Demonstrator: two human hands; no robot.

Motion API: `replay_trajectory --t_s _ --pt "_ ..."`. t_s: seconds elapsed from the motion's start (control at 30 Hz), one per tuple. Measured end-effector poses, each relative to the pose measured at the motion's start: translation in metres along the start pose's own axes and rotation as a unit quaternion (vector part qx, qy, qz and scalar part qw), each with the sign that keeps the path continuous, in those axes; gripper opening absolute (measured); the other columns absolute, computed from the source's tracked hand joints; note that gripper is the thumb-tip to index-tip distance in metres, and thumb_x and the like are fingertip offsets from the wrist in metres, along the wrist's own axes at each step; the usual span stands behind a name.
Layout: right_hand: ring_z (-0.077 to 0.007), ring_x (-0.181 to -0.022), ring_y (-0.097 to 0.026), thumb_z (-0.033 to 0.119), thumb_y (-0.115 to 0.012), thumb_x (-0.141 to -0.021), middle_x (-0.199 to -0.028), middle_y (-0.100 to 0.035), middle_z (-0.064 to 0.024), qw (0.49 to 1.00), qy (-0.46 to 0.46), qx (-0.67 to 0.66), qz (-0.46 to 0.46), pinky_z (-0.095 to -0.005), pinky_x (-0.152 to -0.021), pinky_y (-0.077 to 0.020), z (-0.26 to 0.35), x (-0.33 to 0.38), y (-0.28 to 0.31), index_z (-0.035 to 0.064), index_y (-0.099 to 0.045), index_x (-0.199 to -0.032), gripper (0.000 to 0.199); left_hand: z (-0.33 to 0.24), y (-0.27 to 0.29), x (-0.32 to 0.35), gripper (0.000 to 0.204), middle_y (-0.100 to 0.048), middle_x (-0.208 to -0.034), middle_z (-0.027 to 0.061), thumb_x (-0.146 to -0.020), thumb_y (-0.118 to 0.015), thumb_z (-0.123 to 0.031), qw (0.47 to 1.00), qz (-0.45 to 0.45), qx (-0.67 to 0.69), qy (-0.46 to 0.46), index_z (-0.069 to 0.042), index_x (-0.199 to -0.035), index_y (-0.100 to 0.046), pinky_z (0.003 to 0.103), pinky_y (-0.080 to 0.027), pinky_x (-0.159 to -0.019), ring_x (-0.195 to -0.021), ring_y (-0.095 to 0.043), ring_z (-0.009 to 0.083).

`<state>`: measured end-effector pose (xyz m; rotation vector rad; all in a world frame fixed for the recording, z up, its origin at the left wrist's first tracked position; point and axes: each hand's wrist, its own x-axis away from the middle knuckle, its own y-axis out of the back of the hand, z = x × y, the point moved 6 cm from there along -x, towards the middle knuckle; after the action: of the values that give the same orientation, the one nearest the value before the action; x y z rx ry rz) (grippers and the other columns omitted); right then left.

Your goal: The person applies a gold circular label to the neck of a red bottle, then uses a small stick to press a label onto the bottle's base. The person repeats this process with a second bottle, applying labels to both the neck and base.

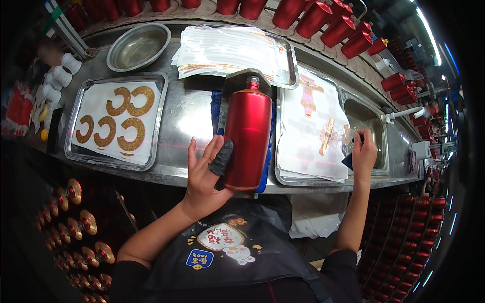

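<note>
A glossy red bottle (247,139) with a bare threaded neck lies on a dark holder (234,83), neck away from me. My left hand (206,177) rests against its lower left side, the thumb by the base. Two fingers stretch up apart; a dark grey covering or pad (221,157) sits between the hand and the bottle. My right hand (365,154) is closed in a pinch over the right tray's edge. A dark blue flat piece (347,161) sticks out under it. Beside its fingertips is a translucent gold-patterned decal (326,135) on white sheets (303,151).
Gold ring-shaped decals (130,135) lie in the left tray (156,146). Behind it stands a metal bowl (139,48); white sheets (227,48) are stacked at the back. A sink (381,144) with a white tap (404,115) is at right. Red bottles (316,20) line the back.
</note>
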<state>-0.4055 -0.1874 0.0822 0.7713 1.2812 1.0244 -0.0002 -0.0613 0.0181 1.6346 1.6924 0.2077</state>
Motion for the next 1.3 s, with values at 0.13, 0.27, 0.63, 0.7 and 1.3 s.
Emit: replay_trajectory --t_s 0.13,0.27,0.63,0.7,1.3 --pt "-0.0361 -0.069 -0.063 0.008 -0.064 -0.095 -0.082 -0.066 -0.0172 0.995 0.074 -0.056 0.045 -0.0396 -0.063 -0.0490 0.063 -0.025 0.038 0.0031 -0.061 -0.095 0.006 0.002 -0.002 0.003 0.078 -0.055 -0.147 0.0160 -0.077 -0.088 -0.029 1.000 0.006 0.024 0.007 -0.009 -0.144 -0.055 0.063 -0.011 -0.121 -0.143 -0.045 0.0324" --pt "-0.0123 -0.067 -0.053 0.001 -0.064 -0.095 -0.075 -0.059 -0.0089 0.975 0.090 -0.168 0.111 -0.0274 -0.063 -0.0439 0.115 -0.033 0.065 -0.0026 -0.058 -0.094 0.007 0.000 0.001 0.002 0.078 -0.055 -0.146 0.0181 -0.076 -0.088 -0.026 0.999 0.002 0.039 -0.003 -0.005 -0.143 -0.054 0.063 -0.013 -0.120 -0.141 -0.048 0.0339" --pt "-0.0123 -0.068 -0.058 -0.007 -0.067 -0.076 -0.075 -0.060 -0.0061 0.928 0.163 -0.297 0.154 -0.0222 -0.063 -0.0431 0.209 -0.017 0.136 -0.0037 -0.060 -0.085 0.012 0.008 0.057 -0.014 0.067 -0.063 -0.132 0.0226 -0.090 -0.046 -0.012 0.892 -0.105 0.430 0.096 0.002 -0.153 -0.030 0.043 -0.047 -0.106 -0.119 -0.063 0.0269" --pt "-0.0148 -0.064 -0.059 -0.003 -0.069 -0.068 -0.072 -0.062 -0.0077 0.923 0.193 -0.298 0.150 -0.0231 -0.060 -0.0438 0.218 -0.015 0.140 -0.0034 -0.063 -0.082 0.015 -0.015 0.057 -0.041 0.066 -0.063 -0.131 0.0196 -0.093 -0.052 -0.017 0.945 -0.014 0.326 0.032 0.001 -0.153 -0.031 0.041 -0.047 -0.104 -0.113 -0.063 0.0258" --pt "-0.0059 -0.076 -0.058 0.017 -0.073 -0.094 -0.083 -0.061 0.0001 0.766 0.154 -0.488 0.389 -0.0216 -0.068 -0.0479 0.201 -0.032 0.023 -0.0007 -0.062 -0.094 0.020 -0.043 0.021 -0.028 0.042 -0.060 -0.085 -0.0001 -0.088 -0.069 0.004 0.905 0.066 0.367 0.205 -0.001 -0.129 -0.060 0.021 -0.049 -0.066 -0.073 -0.057 0.0051"
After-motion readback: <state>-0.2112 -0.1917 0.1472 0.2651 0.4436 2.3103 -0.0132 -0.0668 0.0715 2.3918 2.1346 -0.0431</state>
